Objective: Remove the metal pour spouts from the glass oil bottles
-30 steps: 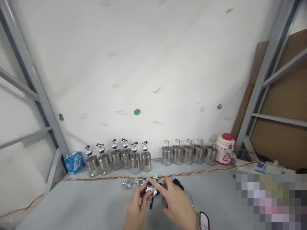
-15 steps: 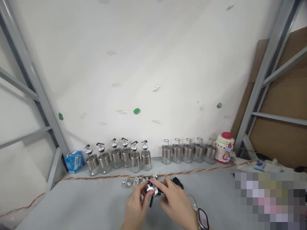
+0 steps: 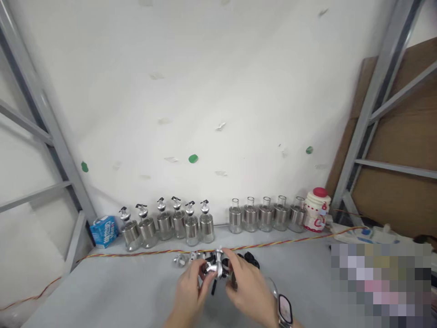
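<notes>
My left hand pinches a silver pourer spout with black parts between thumb and fingers. Beside it, my right hand wraps round a glass bottle lying on its side. Most of the bottle is hidden by the hand; its clear rounded end shows near the wrist. The bottle's neck end faces the pourer, but I cannot tell whether they are joined. My right index finger stretches past the pourer. Behind the hands lie loose silver pourer parts and black caps. A thin black tube points down below the pourer.
Several bottles with pourers stand along the wall at left. Several open bottles stand at right, beside a white and red jar. A blue carton is at far left. A twisted red-yellow cord crosses the grey table.
My right index finger has lifted off the pourer's top and straightened away from me. More of the silver pourer shows now. The view has shifted slightly.
</notes>
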A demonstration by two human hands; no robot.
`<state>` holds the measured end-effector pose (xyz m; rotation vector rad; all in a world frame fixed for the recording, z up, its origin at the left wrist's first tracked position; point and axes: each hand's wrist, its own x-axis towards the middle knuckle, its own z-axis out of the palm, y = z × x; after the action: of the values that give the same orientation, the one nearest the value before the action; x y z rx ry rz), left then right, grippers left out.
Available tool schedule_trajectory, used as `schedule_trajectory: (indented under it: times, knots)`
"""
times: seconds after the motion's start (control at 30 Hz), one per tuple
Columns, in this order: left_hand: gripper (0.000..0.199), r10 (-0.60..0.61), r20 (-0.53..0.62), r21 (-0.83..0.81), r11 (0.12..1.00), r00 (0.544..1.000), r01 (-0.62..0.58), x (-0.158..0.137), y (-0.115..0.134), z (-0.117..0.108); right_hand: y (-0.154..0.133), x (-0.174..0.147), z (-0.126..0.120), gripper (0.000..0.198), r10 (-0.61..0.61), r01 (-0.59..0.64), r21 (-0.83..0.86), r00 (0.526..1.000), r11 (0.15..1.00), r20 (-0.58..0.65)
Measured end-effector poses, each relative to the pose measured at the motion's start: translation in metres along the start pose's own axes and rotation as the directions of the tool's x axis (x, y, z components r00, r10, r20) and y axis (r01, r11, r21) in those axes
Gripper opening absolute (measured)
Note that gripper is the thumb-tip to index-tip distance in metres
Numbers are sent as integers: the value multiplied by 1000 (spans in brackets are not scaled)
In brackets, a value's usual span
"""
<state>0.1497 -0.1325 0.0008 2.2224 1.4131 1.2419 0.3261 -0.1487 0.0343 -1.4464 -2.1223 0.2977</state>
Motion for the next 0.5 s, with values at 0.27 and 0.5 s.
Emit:
schedule_trajectory:
  times: [0.27, 0.5]
  knots:
    - [35, -186, 302, -552, 765, 935, 330, 3, 20, 2, 13, 3, -13, 11, 20, -90, 223, 954, 971, 300]
    - [46, -364, 403, -665, 514, 839, 542, 4, 27, 7, 21, 7, -7, 15, -13, -414, 564, 798, 714, 603]
